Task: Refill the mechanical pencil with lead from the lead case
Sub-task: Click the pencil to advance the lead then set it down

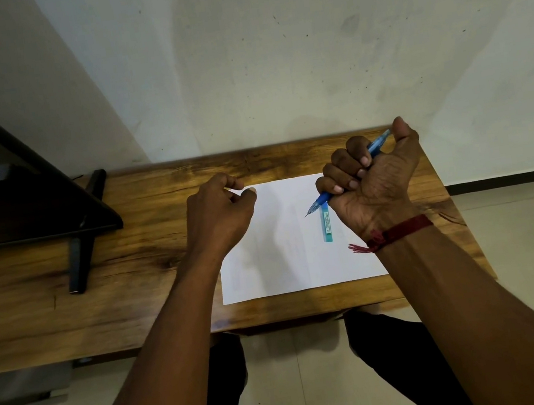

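I saw a wooden counter [167, 286] set against a pale wall, with a sheet of white paper [286, 269] lying flat on it near the front edge. My view looked down on a person's two bare forearms reaching over it. The right hand [373, 179], with a red thread band [398, 233] at the wrist, was raised above the right part of the paper. Its fingers [339, 163] were curled tight in a fist round a blue mechanical pencil [322, 198]. The thumb pressed on the pencil's far end, and the tip pointed down and left over the sheet. The left hand [218, 209] hung over the paper's far left corner, its fingers [233, 182] loosely curled and gripping nothing I could see. A slim teal lead case [326, 224] lay on the paper, just beside the heel of the right hand and below the pencil's grip.
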